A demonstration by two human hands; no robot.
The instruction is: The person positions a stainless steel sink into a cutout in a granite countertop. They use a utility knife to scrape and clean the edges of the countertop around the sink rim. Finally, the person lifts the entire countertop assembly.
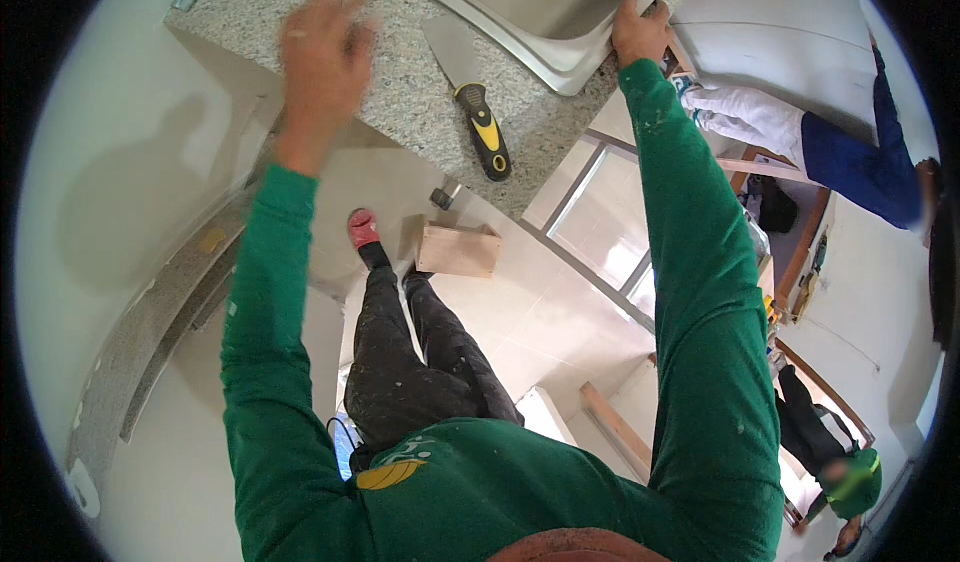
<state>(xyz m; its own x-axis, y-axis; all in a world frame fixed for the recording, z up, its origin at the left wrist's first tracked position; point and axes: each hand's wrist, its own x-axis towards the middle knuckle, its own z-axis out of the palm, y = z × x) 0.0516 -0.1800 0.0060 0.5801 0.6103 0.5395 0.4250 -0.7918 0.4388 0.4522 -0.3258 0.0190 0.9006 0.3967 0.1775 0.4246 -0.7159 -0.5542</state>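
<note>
A steel sink [560, 47] sits at the far edge of the view, over a speckled grey countertop [400, 72]. My right hand [641, 34] grips the sink's right rim near its corner, thumb on top and fingers bent around the edge. Above the left part of the countertop is my left hand [328, 57], blurred by motion, with its fingers somewhat apart and nothing seen in it. Between my hands a putty knife [484, 132] with a black and yellow handle lies on the countertop, its blade pointing toward the sink.
A wooden box [458, 249] stands on the floor beside my feet. Below the countertop at right is a metal frame [590, 277]. Speckled strips [170, 347] lean along the left wall. One person [840, 162] in blue and white is at right; another [830, 452] stands farther off.
</note>
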